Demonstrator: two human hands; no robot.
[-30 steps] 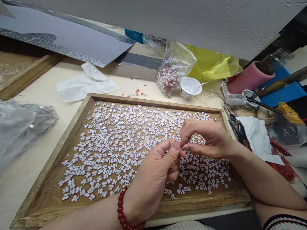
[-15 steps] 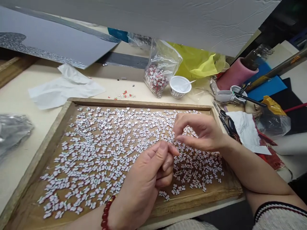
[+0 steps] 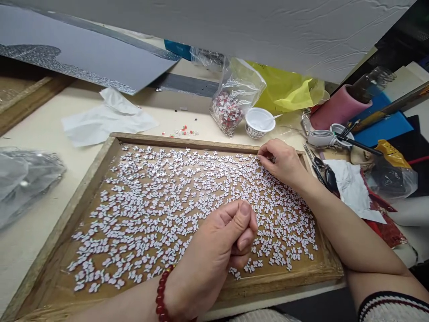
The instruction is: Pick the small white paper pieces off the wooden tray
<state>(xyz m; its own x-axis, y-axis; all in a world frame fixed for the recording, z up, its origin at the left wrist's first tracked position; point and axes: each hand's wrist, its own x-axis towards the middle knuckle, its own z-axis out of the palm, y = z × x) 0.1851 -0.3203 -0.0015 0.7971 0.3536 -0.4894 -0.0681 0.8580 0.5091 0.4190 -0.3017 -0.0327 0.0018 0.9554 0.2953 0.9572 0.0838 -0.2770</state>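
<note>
A wooden-framed tray (image 3: 72, 206) holds a great many small white cherry-shaped pieces (image 3: 147, 214) with green and red edges, spread over its brown bottom. My left hand (image 3: 228, 241), with a red bead bracelet (image 3: 161, 293) at the wrist, is closed above the tray's front middle, thumb pressed on the curled fingers; what it holds, if anything, is hidden. Toward the tray's back right corner, my right hand (image 3: 279, 162) reaches down with thumb and fingers pinched together close over the pieces. Its fingertips are partly hidden, so any piece between them cannot be made out.
Behind the tray stand a clear bag of red and white pieces (image 3: 228, 109) and a white cup (image 3: 259, 123) with a small spoon. Crumpled tissue (image 3: 107, 118) lies at back left, a plastic bag (image 3: 27, 183) farther left. Pens, scissors and a pink roll (image 3: 340, 107) crowd the right.
My right hand has moved away from the left hand, back toward the tray's far right corner and down to the pieces. My left hand stays closed. The whole view has shifted slightly.
</note>
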